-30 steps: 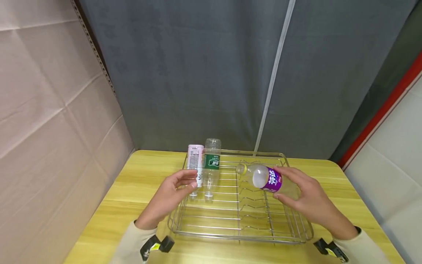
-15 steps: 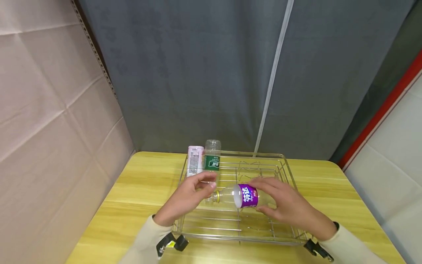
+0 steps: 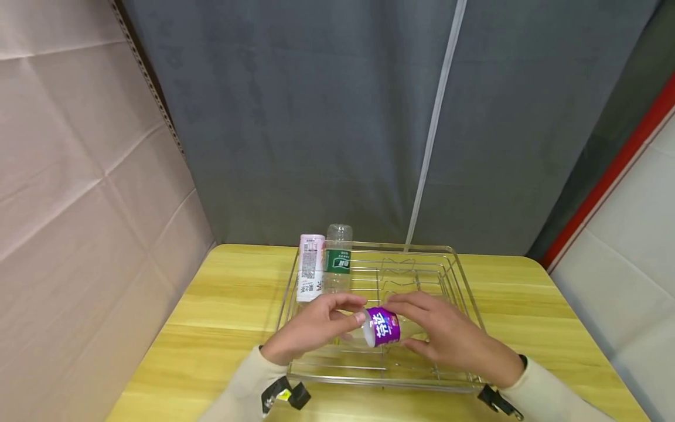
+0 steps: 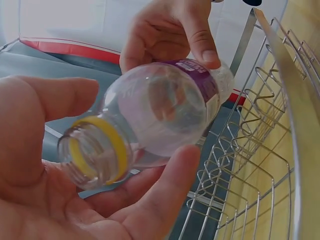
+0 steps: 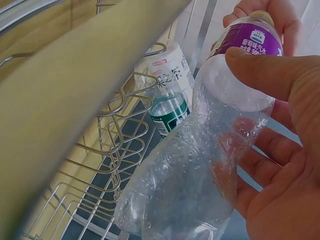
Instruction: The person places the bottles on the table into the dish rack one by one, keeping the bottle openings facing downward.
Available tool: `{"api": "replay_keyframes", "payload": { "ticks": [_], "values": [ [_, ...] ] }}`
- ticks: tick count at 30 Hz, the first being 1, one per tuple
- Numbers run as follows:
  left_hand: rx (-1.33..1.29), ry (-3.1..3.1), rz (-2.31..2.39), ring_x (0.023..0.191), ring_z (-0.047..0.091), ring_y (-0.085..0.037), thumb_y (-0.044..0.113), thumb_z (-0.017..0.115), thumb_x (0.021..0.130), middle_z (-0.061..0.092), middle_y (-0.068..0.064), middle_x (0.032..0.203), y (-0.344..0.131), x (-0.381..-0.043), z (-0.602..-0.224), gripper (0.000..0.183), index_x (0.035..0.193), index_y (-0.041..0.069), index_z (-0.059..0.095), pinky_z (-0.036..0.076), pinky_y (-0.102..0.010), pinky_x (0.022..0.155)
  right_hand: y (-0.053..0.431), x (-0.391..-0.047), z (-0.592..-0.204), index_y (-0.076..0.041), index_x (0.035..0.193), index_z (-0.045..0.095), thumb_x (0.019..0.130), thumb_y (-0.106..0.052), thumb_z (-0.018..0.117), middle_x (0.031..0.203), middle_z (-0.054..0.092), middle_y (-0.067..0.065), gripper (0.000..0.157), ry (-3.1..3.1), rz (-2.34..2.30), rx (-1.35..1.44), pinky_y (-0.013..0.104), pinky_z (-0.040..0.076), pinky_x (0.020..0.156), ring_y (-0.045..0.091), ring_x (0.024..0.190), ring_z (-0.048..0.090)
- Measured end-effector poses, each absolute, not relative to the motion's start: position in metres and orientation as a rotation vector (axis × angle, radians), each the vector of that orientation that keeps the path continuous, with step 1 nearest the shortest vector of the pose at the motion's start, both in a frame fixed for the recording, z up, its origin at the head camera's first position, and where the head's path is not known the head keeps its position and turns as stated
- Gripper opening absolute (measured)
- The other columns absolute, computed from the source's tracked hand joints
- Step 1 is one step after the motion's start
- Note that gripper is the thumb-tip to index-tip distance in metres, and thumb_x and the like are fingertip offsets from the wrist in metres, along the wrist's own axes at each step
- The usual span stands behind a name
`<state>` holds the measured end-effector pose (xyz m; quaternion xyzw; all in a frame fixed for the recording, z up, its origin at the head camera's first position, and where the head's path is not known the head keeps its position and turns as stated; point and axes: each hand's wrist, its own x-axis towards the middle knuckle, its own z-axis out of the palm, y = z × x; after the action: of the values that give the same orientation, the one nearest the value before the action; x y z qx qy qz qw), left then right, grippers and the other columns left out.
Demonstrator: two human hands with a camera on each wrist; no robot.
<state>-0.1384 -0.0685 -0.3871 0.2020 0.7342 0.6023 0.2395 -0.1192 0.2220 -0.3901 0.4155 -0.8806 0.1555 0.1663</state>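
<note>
A clear plastic soda bottle [image 3: 384, 326] with a purple label lies sideways above the wire rack, its yellow-ringed, capless neck pointing left. My right hand [image 3: 443, 334] grips it by the base half. In the right wrist view, that crumpled half [image 5: 185, 175] shows between thumb and fingers. My left hand [image 3: 321, 325] is cupped loosely about the neck [image 4: 95, 152]. One of its digits overlaps the bottle's shoulder in the left wrist view, while another stands apart from it. Left-hand fingers hide most of the neck in the head view.
The wire rack [image 3: 364, 382] stands on a wooden table [image 3: 211, 340]. At its back left lie a pink-and-white carton-like bottle [image 3: 310, 269] and a clear bottle with a green label [image 3: 337, 261], side by side. A grey curtain [image 3: 316, 117] hangs behind the table.
My right hand has carried the soda bottle left and toward me. My left hand has moved right and nearer, so the bottle's neck is now between its fingers. The other bottles stay put.
</note>
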Motion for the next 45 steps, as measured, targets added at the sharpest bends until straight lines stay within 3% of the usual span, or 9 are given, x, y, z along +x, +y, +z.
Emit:
{"api": "replay_keyframes", "payload": {
  "ticks": [14, 21, 24, 28, 35, 42, 45],
  "values": [
    [0.556, 1.918, 1.662, 0.108, 0.074, -0.028, 0.026, 0.073, 0.101, 0.066, -0.019, 0.137, -0.069, -0.136, -0.392, 0.049, 0.143, 0.005, 0.061, 0.067, -0.04, 0.088, 0.222, -0.119, -0.391, -0.02, 0.141, 0.066, 0.074, -0.029, 0.097, 0.141, 0.068, 0.0, 0.075, -2.498, 0.453, 1.205, 0.045, 0.063, 0.098, 0.021, 0.125, 0.068],
    [0.549, 1.933, 1.675, 0.11, 0.073, -0.039, 0.024, 0.072, 0.102, 0.066, -0.021, 0.137, -0.07, -0.136, -0.393, 0.048, 0.143, 0.002, 0.061, 0.066, -0.047, 0.09, 0.222, -0.12, -0.39, -0.019, 0.141, 0.066, 0.075, -0.028, 0.096, 0.141, 0.068, 0.0, 0.073, -2.516, 0.488, 1.181, 0.046, 0.062, 0.1, 0.022, 0.126, 0.068],
    [0.521, 1.954, 1.693, 0.11, 0.073, -0.039, 0.026, 0.073, 0.101, 0.066, -0.021, 0.138, -0.072, -0.136, -0.393, 0.05, 0.144, 0.003, 0.061, 0.065, -0.051, 0.092, 0.222, -0.122, -0.388, -0.016, 0.138, 0.068, 0.073, -0.024, 0.097, 0.139, 0.069, -0.001, 0.072, -2.486, 0.532, 1.167, 0.045, 0.062, 0.101, 0.021, 0.125, 0.068],
    [0.479, 1.989, 1.74, 0.112, 0.073, -0.034, 0.03, 0.073, 0.101, 0.068, -0.019, 0.136, -0.077, -0.137, -0.395, 0.054, 0.145, 0.003, 0.059, 0.065, -0.049, 0.092, 0.226, -0.123, -0.383, -0.015, 0.137, 0.068, 0.072, -0.019, 0.097, 0.137, 0.07, -0.002, 0.071, -2.419, 0.625, 1.135, 0.044, 0.061, 0.102, 0.021, 0.124, 0.068],
    [0.413, 2.005, 1.843, 0.117, 0.071, -0.03, 0.031, 0.073, 0.101, 0.063, -0.022, 0.142, -0.086, -0.138, -0.397, 0.061, 0.15, 0.002, 0.053, 0.063, -0.051, 0.098, 0.234, -0.124, -0.38, -0.016, 0.134, 0.07, 0.074, -0.016, 0.096, 0.135, 0.072, 0.002, 0.066, -2.4, 0.751, 0.953, 0.022, 0.051, 0.112, 0.024, 0.123, 0.07],
    [0.331, 1.972, 1.985, 0.121, 0.068, -0.033, 0.025, 0.073, 0.101, 0.059, -0.025, 0.145, -0.09, -0.139, -0.397, 0.059, 0.15, 0.002, 0.052, 0.063, -0.05, 0.099, 0.238, -0.126, -0.382, -0.011, 0.134, 0.069, 0.08, -0.012, 0.093, 0.132, 0.073, 0.001, 0.059, -2.474, 1.022, 0.672, 0.018, 0.057, 0.101, 0.023, 0.121, 0.07],
    [0.299, 1.963, 2.02, 0.119, 0.068, -0.031, 0.024, 0.073, 0.101, 0.059, -0.026, 0.144, -0.092, -0.138, -0.396, 0.059, 0.15, 0.002, 0.051, 0.062, -0.049, 0.1, 0.239, -0.127, -0.384, -0.008, 0.139, 0.064, 0.087, -0.013, 0.088, 0.135, 0.071, 0.008, 0.058, -2.503, 1.26, 0.586, 0.017, 0.057, 0.101, 0.026, 0.124, 0.068]
  ]
}}
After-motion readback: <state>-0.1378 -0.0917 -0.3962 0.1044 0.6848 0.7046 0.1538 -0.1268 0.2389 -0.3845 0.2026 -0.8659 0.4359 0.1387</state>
